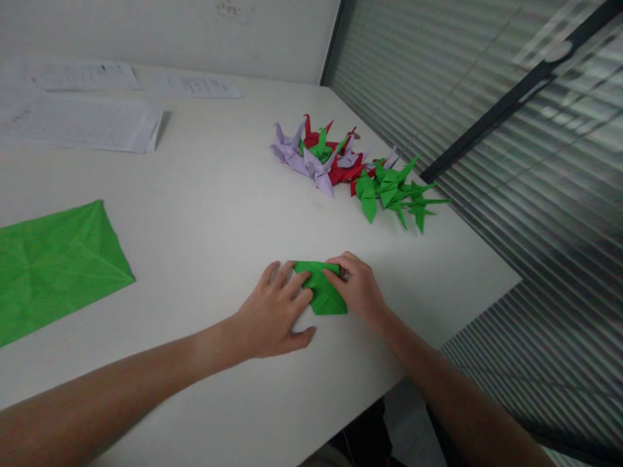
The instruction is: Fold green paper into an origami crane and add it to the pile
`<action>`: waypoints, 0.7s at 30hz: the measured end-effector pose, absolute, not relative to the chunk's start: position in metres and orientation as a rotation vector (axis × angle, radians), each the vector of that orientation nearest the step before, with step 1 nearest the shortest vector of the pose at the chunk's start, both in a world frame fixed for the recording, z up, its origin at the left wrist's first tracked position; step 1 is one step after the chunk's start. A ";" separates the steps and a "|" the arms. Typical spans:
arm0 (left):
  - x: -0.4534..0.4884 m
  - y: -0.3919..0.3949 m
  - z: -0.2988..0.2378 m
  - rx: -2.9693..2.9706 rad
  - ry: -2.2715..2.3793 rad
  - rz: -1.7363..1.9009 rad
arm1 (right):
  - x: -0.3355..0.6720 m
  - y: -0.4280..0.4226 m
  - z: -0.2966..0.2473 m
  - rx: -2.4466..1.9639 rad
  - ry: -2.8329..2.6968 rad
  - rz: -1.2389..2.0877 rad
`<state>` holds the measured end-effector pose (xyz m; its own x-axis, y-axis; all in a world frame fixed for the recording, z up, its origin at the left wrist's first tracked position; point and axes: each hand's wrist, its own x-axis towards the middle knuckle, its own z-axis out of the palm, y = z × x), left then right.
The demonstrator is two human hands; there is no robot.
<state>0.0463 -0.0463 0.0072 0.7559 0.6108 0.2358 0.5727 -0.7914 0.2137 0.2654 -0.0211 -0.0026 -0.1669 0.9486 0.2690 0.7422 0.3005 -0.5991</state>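
A small piece of folded green paper (327,297) lies on the white table between my two hands. My left hand (277,308) rests flat with its fingers spread, the fingertips pressing on the left part of the paper. At the paper's upper right corner, my right hand (359,285) pinches the edge between thumb and forefinger. Farther off, a cluster of origami cranes stands on the table: lilac cranes (318,170), red cranes (346,172) and green cranes (389,188).
A larger creased green sheet (58,266) lies at the left of the white table (204,188). Printed papers (82,120) are stacked at the back left against the wall. Window blinds (487,123) with a dark frame bar (506,97) border the table's right side.
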 end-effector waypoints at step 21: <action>0.042 -0.044 0.003 2.831 0.760 0.594 | 0.262 -0.026 -0.004 -1.247 -2.214 0.238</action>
